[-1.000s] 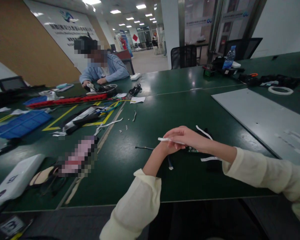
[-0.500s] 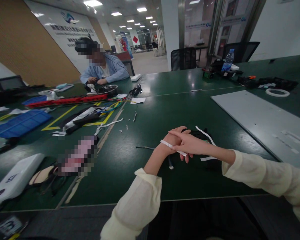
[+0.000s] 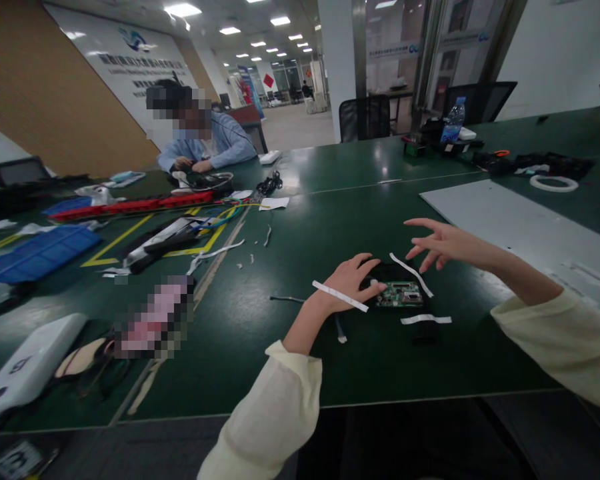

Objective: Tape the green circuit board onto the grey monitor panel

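My left hand (image 3: 351, 283) rests at the left end of a green circuit board (image 3: 400, 294), fingers apart and thumb on or over the board's edge. Across the back of that hand, near the wrist, lies a white strip (image 3: 340, 296). Behind the board is a dark part (image 3: 387, 271), partly hidden by my fingers. My right hand (image 3: 443, 245) hovers above the table, right of the board, with fingers spread and nothing in them. A second white strip (image 3: 411, 273) curves between the hands, and a third white strip (image 3: 426, 320) lies in front of the board over a small black piece.
A grey panel (image 3: 525, 230) lies at the right, with a white tape roll (image 3: 553, 184) beyond it. Left are a blue tray (image 3: 45, 250), a white case (image 3: 30, 367) and cable scraps (image 3: 286, 299). A co-worker (image 3: 210, 143) sits across, hands on a dark object.
My right hand has lifted off my left hand and moved right, its fingers spreading. The circuit board is now uncovered. The white strip stays on my left hand.
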